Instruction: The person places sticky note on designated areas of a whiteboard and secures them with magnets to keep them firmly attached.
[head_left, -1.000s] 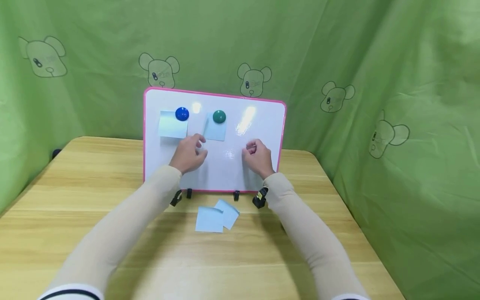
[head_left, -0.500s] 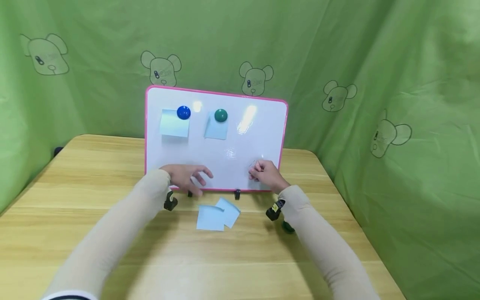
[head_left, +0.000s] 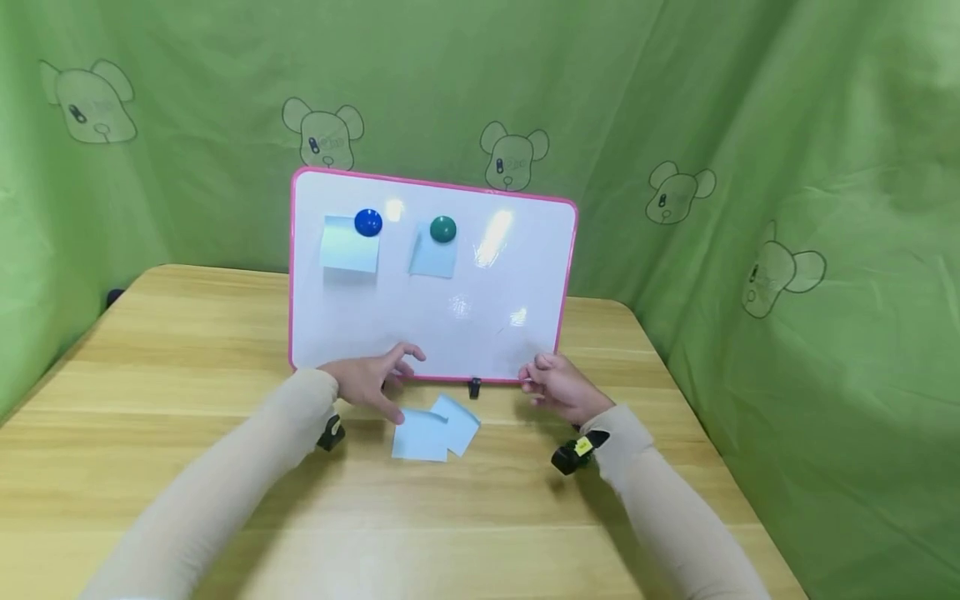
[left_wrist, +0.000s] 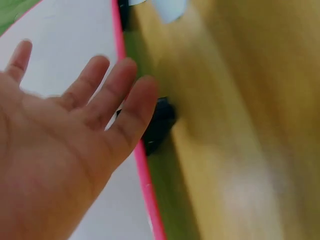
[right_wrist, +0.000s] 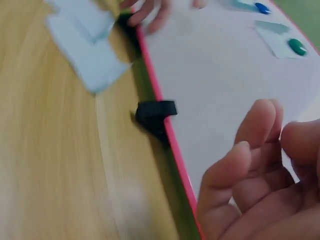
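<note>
My left hand (head_left: 367,381) is spread in front of the whiteboard's lower edge, its thumb tip at the corner of the nearer blue sticky note (head_left: 420,437). Whether the thumb touches the paper I cannot tell. Another blue sticky note (head_left: 461,427) lies partly under that one on the table. My right hand (head_left: 564,390) hangs by the board's lower right corner; in the right wrist view its fingers are loosely bent and hold nothing. On the whiteboard (head_left: 450,333), a blue magnet (head_left: 368,222) and a green magnet (head_left: 443,229) each pin a light blue note.
The pink-rimmed board stands upright on black feet, one foot (head_left: 474,388) showing between the hands. Around it spreads the wooden table (head_left: 465,533). A green curtain (head_left: 420,75) with bear outlines hangs behind and to the right.
Both hands have come down from the board's face. The left has moved to the notes on the table, fingers spreading. The right has dropped toward the lower right corner and its fingers have loosened.
</note>
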